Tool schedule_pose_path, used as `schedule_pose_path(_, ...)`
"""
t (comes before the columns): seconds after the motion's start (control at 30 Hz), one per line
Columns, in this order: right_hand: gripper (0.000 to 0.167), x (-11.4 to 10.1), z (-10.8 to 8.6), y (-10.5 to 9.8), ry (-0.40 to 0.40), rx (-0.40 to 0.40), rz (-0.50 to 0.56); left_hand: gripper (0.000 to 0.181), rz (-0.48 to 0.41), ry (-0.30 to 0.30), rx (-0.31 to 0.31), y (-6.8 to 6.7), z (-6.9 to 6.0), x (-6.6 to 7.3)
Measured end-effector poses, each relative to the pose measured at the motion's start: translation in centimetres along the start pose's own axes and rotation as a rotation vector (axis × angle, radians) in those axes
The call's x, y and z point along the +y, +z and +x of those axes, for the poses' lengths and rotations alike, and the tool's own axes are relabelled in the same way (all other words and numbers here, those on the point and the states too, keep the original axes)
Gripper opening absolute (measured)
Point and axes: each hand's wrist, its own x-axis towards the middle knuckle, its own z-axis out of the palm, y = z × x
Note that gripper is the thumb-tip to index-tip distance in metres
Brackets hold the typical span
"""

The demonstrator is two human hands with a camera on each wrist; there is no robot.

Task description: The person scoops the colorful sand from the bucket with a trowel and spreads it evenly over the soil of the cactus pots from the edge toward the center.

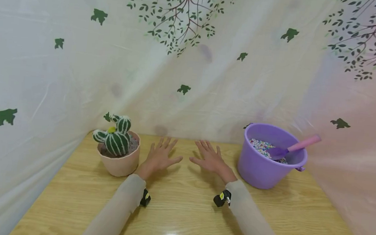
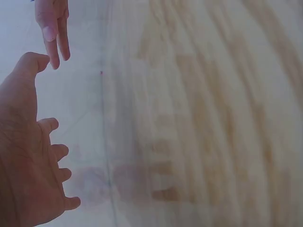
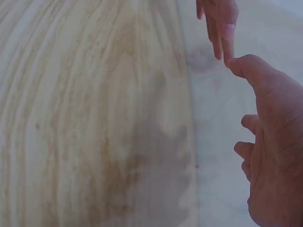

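In the head view, the left hand (image 1: 160, 157) is held palm down over the wooden table with its fingers spread, holding nothing. Just left of it stands a potted cactus (image 1: 117, 143) in a pale pink pot (image 1: 121, 165). The right hand (image 1: 212, 160) mirrors it, fingers spread and nothing held. To its right is a purple bucket (image 1: 259, 172) of small multicoloured pieces (image 1: 261, 146). A purple scoop (image 1: 278, 152) with a pink handle (image 1: 304, 142) leans in the bucket. Both wrist views show the palms raised off the tabletop, thumbs pointing toward each other.
The wooden table (image 1: 179, 214) ends at a pale curtain (image 1: 155, 103) printed with branches and green leaves, which also hangs along both sides. Each wrist carries a small black camera, such as the right one (image 1: 222, 198).
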Motion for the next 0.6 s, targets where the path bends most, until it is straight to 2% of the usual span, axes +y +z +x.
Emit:
schedule_pose_path(0.07, 0.082, -0.3, -0.2, -0.7, -0.007, 0.004, 0.014, 0.087, -0.014, 0.008, 0.011, -0.1, 0.2, 0.2)
schedule_pose_path(0.17, 0.082, -0.7, -0.6, -1.9, -0.021, 0.019, 0.036, 0.087, -0.08, 0.031, 0.035, -0.4, 0.3, 0.7)
schedule_pose_path(0.33, 0.083, -1.3, -1.4, -4.8, -0.067, 0.052, 0.044, 0.089, -0.178, 0.097, 0.11, -0.9, 0.7, 1.9)
schedule_pose_path(0.47, 0.085, -1.4, -2.2, -7.4, -0.09, 0.074, 0.068, 0.09, -0.244, 0.153, 0.164, -1.5, 0.9, 3.4)
schedule_pose_path(0.6, 0.086, -1.1, -3.1, -9.9, -0.099, 0.087, 0.102, 0.091, -0.375, 0.185, 0.185, -2.1, 1.0, 5.2)
